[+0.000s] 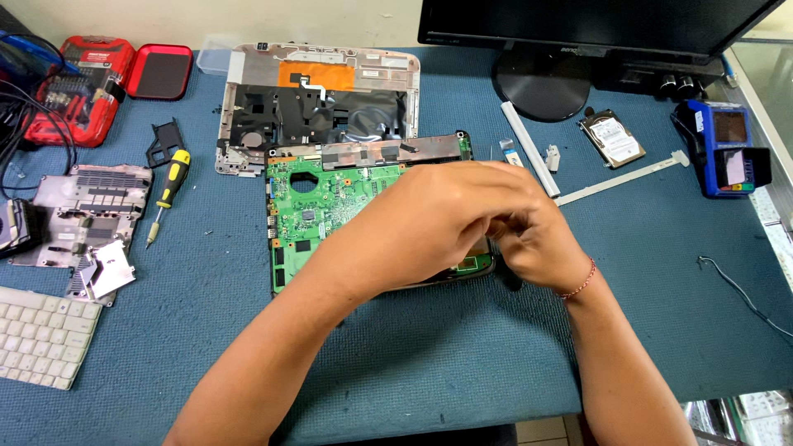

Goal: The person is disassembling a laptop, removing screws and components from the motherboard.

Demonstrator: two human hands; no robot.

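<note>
Both my hands meet over the green motherboard [330, 206]: left hand [438, 211] curled, right hand [537, 244] pinched narrow, can't tell what's held. Red bit case [83, 83] sits far left, white-labelled hard drive [613, 139] right.

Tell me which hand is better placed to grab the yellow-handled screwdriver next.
Left, probably. The screwdriver lies left of the green board, on the left hand's side; the right hand sits at the board's far right edge.

There were two hands [429, 219] [537, 244], one green board [318, 206], one screwdriver [169, 186], one red bit case [91, 78], one keyboard [41, 334], one monitor [595, 25], one hard drive [613, 139], two white strips [529, 147] [619, 177] and one blue card reader [723, 149] on the table [206, 330].
</note>
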